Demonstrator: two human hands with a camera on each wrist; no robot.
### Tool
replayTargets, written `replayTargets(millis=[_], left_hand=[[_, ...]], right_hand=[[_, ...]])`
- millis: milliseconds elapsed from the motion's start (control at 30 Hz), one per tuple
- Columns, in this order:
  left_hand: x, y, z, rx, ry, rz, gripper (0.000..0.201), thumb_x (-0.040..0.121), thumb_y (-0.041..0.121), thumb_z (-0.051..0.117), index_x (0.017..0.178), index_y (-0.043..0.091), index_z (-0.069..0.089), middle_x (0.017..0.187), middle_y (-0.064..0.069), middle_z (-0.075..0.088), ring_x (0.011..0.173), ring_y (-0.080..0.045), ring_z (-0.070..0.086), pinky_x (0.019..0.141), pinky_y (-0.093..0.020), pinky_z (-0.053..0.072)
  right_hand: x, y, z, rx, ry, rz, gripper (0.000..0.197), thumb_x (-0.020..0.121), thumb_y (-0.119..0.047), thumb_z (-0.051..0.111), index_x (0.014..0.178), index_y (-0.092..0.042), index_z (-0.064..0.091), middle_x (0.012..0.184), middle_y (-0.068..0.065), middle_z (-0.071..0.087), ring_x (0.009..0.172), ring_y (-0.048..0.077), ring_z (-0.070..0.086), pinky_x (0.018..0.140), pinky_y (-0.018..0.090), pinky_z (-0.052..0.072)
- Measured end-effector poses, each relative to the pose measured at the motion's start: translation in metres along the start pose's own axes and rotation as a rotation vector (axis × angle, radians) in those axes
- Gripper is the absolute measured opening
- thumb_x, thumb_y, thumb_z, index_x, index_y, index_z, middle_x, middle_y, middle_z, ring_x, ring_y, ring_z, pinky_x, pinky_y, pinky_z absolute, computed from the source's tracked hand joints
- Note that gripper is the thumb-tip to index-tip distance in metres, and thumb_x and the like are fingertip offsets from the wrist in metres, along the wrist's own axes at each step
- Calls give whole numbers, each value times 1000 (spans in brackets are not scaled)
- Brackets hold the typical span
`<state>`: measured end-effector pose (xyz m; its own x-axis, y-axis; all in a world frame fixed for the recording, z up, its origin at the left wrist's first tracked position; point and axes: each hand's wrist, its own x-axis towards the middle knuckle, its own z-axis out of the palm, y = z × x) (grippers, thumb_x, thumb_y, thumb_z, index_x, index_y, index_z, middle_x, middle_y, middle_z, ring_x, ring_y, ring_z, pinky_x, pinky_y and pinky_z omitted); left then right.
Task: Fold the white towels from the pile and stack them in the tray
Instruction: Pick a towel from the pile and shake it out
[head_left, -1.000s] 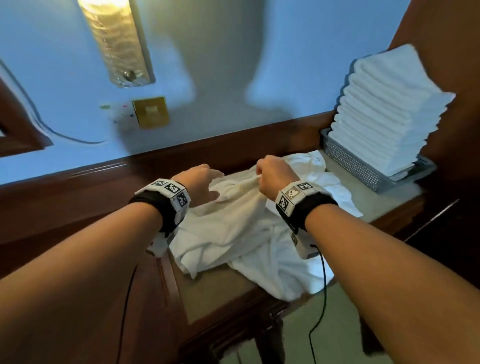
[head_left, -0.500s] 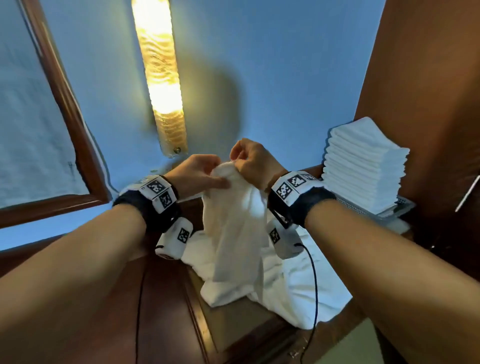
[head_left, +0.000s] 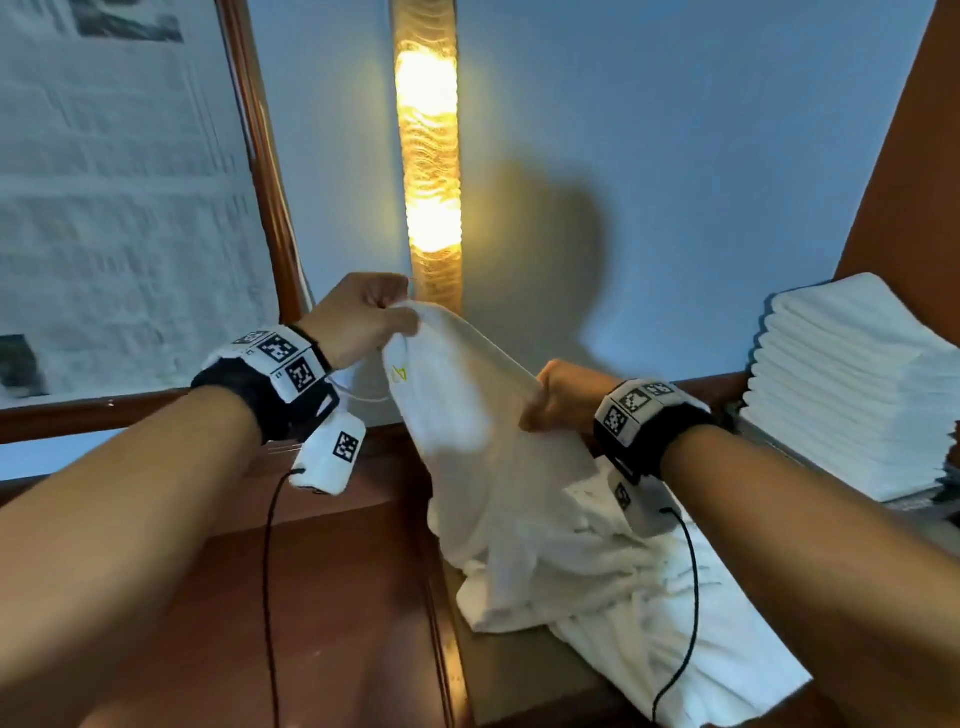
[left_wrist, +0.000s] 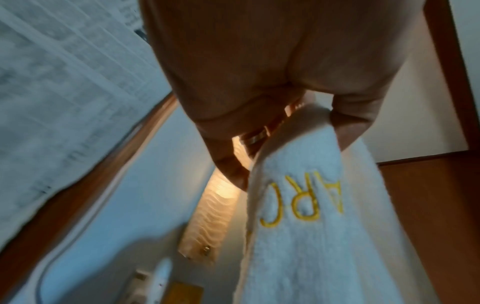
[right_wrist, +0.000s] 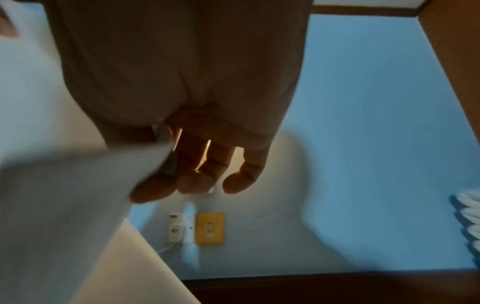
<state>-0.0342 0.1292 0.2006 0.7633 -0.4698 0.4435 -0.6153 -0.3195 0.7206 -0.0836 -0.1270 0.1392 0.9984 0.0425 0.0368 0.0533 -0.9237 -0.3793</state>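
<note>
Now both hands grasp one white towel (head_left: 483, 431) raised above the pile (head_left: 649, 597), left hand (head_left: 358, 317) pinching its corner at eleven o'clock, right hand (head_left: 561, 397) clenching its edge at three.

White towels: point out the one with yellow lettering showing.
The lifted towel, stretched between the left hand and right hand; the pile and folded stack show none.

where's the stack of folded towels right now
In the head view the stack of folded towels sits at the far right, against the brown wall panel, beyond the right hand.
</note>
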Motion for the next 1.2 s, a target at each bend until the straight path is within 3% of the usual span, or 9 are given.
replayTargets(millis=[100, 233, 400, 533, 633, 700, 867, 1033, 1200], left_hand=[[-14, -9, -26, 114, 97, -74, 20, 67, 21, 67, 67, 13, 49, 60, 3, 44, 53, -11, 40, 54, -25, 30], [-41, -21, -59, 224, 87, -163, 18, 85, 7, 71, 100, 16, 70, 83, -6, 65, 66, -18, 56, 63, -26, 45], [-88, -44, -98, 412, 158, -238, 12, 87, 5, 68, 77, 11, 67, 65, 3, 63, 63, -12, 57, 52, -19, 42], [-137, -81, -118, 566, -53, -436, 29, 72, 49, 74, 86, 24, 73, 79, 1, 70, 78, -19, 65, 68, -33, 50], [-163, -82, -114, 240, 34, -317, 49, 58, 66, 80, 95, 35, 74, 75, 7, 66, 71, -5, 62, 66, -18, 46], [-166, -68, -114, 9, 128, -201, 44, 72, 41, 90, 109, 33, 69, 87, 4, 68, 77, -3, 64, 74, -10, 47], [-168, -36, -141, 67, 217, -15, 23, 100, 14, 59, 91, 32, 70, 74, 8, 73, 75, -12, 71, 75, -28, 55], [-184, -30, -146, 150, 204, 41, 20, 103, 22, 52, 95, 13, 67, 87, -10, 67, 86, -29, 66, 81, -50, 58], [-202, -34, -143, 80, 187, 126, 19, 102, 27, 59, 111, 13, 67, 93, -2, 70, 82, -10, 68, 66, -23, 54]], right_hand=[[5, 19, 4, 144, -26, 9, 7, 86, -18, 75, 80, -20, 73, 78, 1, 70, 76, 17, 64, 56, 24, 53], [18, 4, -11, 212, 191, -7, 24, 87, -18, 73, 64, -22, 64, 63, -3, 58, 68, 16, 54, 62, 27, 42], [18, -79, -24, 718, 571, -121, 13, 85, -11, 71, 74, -14, 67, 66, 8, 66, 57, 21, 60, 56, 30, 51], [16, -177, -25, 746, 617, -292, 7, 83, -10, 69, 79, -5, 67, 59, 3, 58, 49, 16, 51, 48, 25, 42], [2, -235, -13, 306, 510, -482, 6, 85, -10, 66, 79, -12, 68, 71, 1, 62, 63, 14, 56, 58, 21, 39], [-7, -260, 5, 185, 451, -525, 5, 83, -9, 69, 83, -11, 73, 76, 0, 65, 71, 13, 59, 63, 21, 42], [-28, -288, 40, 78, 423, -448, 9, 91, -18, 67, 83, -13, 67, 73, -5, 59, 67, 9, 54, 66, 21, 38], [-48, -291, 71, 116, 561, -400, 19, 93, -24, 64, 77, -14, 62, 69, -4, 59, 65, 13, 55, 64, 30, 44], [-61, -310, 71, 153, 557, -488, 10, 91, -21, 67, 83, -17, 72, 70, -6, 66, 65, 6, 60, 62, 18, 48]])
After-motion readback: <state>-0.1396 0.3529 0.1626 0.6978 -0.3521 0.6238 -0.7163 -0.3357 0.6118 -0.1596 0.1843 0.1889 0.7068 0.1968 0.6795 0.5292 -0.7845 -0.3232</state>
